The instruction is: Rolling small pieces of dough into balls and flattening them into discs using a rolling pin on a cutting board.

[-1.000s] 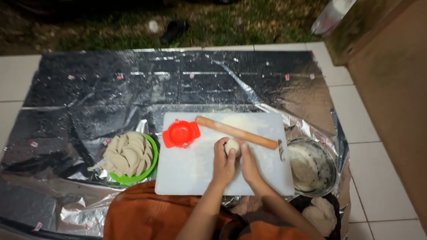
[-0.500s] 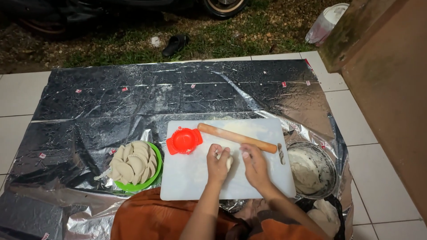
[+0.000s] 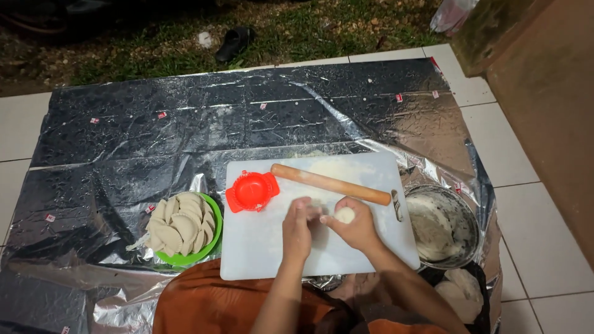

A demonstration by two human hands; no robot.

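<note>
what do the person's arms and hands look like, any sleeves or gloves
Both forearms are bare, with no sleeves showing and no gloves. The left hand and right hand show no rings, watch or bracelets that can be made out. Orange cloth covers the lap below the arms.

Small red-and-white labels [image 3: 162, 115], perhaps stickers, dot the silver sheet [image 3: 185, 142].
</note>
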